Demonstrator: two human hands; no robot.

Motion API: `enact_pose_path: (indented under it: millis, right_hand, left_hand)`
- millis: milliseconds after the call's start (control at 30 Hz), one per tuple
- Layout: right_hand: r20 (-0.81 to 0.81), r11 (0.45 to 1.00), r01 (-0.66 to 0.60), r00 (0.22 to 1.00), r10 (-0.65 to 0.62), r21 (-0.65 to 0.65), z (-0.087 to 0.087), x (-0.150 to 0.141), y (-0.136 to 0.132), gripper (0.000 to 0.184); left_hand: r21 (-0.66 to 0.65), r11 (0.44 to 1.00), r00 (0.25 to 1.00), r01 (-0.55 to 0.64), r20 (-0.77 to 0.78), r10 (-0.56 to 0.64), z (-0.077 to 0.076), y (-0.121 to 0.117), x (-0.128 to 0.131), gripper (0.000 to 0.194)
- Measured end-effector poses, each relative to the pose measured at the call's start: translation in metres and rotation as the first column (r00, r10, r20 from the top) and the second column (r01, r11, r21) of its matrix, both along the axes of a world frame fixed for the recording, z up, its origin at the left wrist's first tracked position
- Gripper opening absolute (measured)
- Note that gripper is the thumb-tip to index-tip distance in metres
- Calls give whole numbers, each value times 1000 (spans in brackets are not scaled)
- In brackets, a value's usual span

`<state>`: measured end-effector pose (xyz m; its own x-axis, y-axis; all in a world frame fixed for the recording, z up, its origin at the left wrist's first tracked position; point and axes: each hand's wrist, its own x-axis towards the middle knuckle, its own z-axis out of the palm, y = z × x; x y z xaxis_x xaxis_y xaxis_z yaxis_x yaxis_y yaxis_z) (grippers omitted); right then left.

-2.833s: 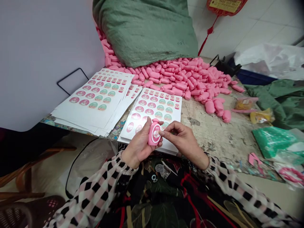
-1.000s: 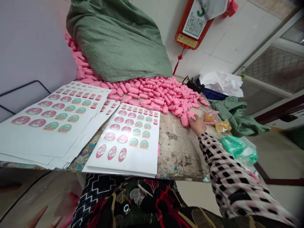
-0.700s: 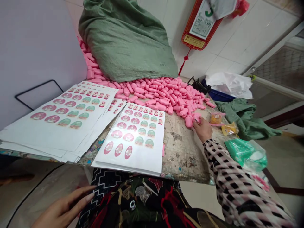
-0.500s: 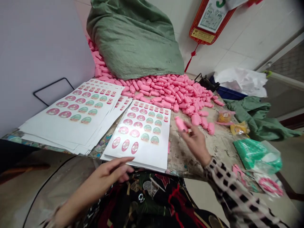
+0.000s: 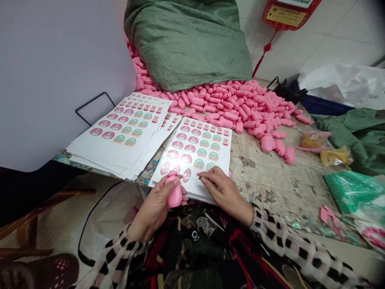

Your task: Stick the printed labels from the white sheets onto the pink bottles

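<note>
My left hand (image 5: 156,204) is closed around a small pink plastic bottle (image 5: 174,193), its narrow neck pointing up. The bottle overlaps the front edge of a stack of sticker sheets (image 5: 207,185). Printed on the top sheet are rows of pink and green labels, with oval pink labels (image 5: 187,175) along the front row. Over the right front part of this sheet is my right hand (image 5: 224,190), thumb and index finger stretched toward the ovals with a small gap between them. I see nothing in that hand.
A heap of pink bottles (image 5: 228,106) spills from under a green sack (image 5: 192,44) at the back. More label sheets (image 5: 99,154) lie left, beside a pale panel (image 5: 60,80). Small bagged items (image 5: 314,140) and a green packet (image 5: 351,188) lie on the worn tabletop's right.
My right hand has moved left from the bare tabletop to the sticker sheet, and the pink bottle it carried is now in my left hand. The view has shifted.
</note>
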<state>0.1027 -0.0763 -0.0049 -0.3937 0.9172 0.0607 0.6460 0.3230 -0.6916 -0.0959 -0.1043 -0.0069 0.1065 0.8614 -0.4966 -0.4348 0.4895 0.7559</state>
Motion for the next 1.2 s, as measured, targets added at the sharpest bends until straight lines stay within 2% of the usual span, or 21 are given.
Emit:
enact_pose_path:
  millis: [100,167,200,233,300,367,433,500,700,867,1200]
  right_hand:
    - [97,997,72,993,-74,21,-11,-4,14,30]
    - [166,995,78,982,-86,58,-14,-11,20,29]
    - [213,994,73,973,-89,80,-14,-15,22,27]
    - [266,993,65,960,-90,102,-14,-18,24,24]
    - [370,990,37,925,-86,136,-13,-25,26,21]
    - [444,987,19,892,-89,159,-12,-29,27,22]
    - [492,985,5,866,-91,174,-12,-31,28,23]
    - [527,983,-12,846,-87,183,-12,-32,28,25]
    - [555,985,-56,831,-45,164,-9,-31,29,24]
    - [517,986,-62,856,-28,157,-10,-30,26,21]
    - [285,986,97,949,-133,137,-27,-35,12,17]
  left_hand:
    - [66,998,988,-17,-149,27,0,2,-10,34]
    - [129,992,943,14,-330,30,-1,5,-13,33]
    - [167,984,888,57,-460,27,-2,6,-14,31]
    - [203,972,802,120,-597,25,-3,8,-14,30]
    - [229,934,571,274,-820,34,-5,11,-14,28]
    - [183,900,364,396,-931,29,-7,12,-12,34]
    - [104,882,244,460,-970,-12,-8,13,-11,45]
    - [36,877,177,479,-983,-56,-9,12,-9,54]
    - [-12,878,127,478,-988,-83,-10,12,-8,58]
    - [-24,883,104,468,-991,-82,-10,11,-8,58]
    - [-47,871,20,490,-998,-65,-13,10,-6,59]
